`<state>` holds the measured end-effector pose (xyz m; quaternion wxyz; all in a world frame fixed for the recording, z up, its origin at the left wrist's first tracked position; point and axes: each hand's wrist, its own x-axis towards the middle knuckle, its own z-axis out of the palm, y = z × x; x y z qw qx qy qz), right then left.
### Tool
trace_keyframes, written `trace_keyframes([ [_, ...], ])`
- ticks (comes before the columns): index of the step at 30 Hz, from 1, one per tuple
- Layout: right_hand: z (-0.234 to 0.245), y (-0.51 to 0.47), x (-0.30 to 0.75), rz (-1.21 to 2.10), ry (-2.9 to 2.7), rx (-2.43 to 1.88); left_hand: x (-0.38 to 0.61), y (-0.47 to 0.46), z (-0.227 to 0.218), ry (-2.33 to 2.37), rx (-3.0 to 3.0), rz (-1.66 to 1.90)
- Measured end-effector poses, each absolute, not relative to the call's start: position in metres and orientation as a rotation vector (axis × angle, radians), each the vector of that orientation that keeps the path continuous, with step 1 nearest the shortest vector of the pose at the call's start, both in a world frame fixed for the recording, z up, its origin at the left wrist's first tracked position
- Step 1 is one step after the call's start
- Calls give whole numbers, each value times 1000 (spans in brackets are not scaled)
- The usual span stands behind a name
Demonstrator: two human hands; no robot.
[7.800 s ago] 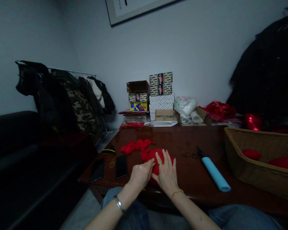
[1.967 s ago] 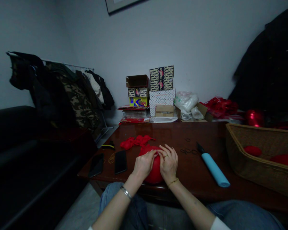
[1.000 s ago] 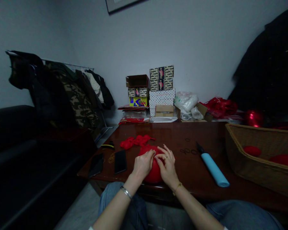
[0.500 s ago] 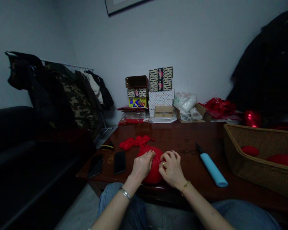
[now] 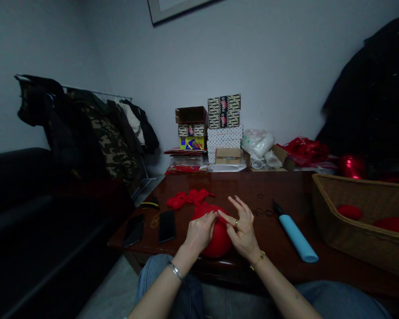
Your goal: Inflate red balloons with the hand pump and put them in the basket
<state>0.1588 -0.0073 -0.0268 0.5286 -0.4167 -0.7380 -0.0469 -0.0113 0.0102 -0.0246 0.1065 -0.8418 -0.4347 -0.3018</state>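
A round, inflated red balloon [image 5: 218, 246] rests at the table's near edge, partly behind my hands. My left hand [image 5: 201, 230] is closed in a pinch at the top of the balloon; the exact spot it grips is covered by the fingers. Beside it, my right hand [image 5: 244, 228] has its fingers apart, the index finger stretched to the left fingertips and the other fingers raised. Limp red balloons [image 5: 189, 197] lie joined in a bunch just behind. To the right is a light-blue hand pump [image 5: 297, 238] with a black nozzle.
Two dark phones [image 5: 166, 226] and yellowish rubber bands [image 5: 155, 220] lie at left, near a black-and-yellow tool [image 5: 150, 204]. Small dark rings [image 5: 268, 213] are scattered right of centre. A wicker basket [image 5: 332, 232] holding red balloons stands far right. Stacked boxes [image 5: 224, 146] are at the back.
My right hand has opened from a pinch, its fingers lifting and spreading, and its index finger now reaches my left fingertips. The thin strand between the hands no longer shows.
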Motion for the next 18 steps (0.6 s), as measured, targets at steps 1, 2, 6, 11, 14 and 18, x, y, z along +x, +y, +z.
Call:
trace_keyframes([
  [1, -28, -6, 158, -161, -1735, -1001, -10, 9, -23, -1275, -2483, -888],
  [2, -29, -6, 157, -205, -1713, -1008, -9, 8, -22, -1270, -2487, -889],
  [6, -36, 1, 152, -316, -1612, -1048, -3, 5, -20, -1232, -2492, -888],
  [11, -44, 15, 143, -254, -1520, -1071, 0, 2, -21, -1203, -2529, -850],
  [14, -46, 23, 149, -131, -1526, -1101, -5, 2, -20, -1202, -2544, -883],
  [18, -47, 29, 165, -31, -1615, -1105, -16, 4, -19, -1271, -2530, -982],
])
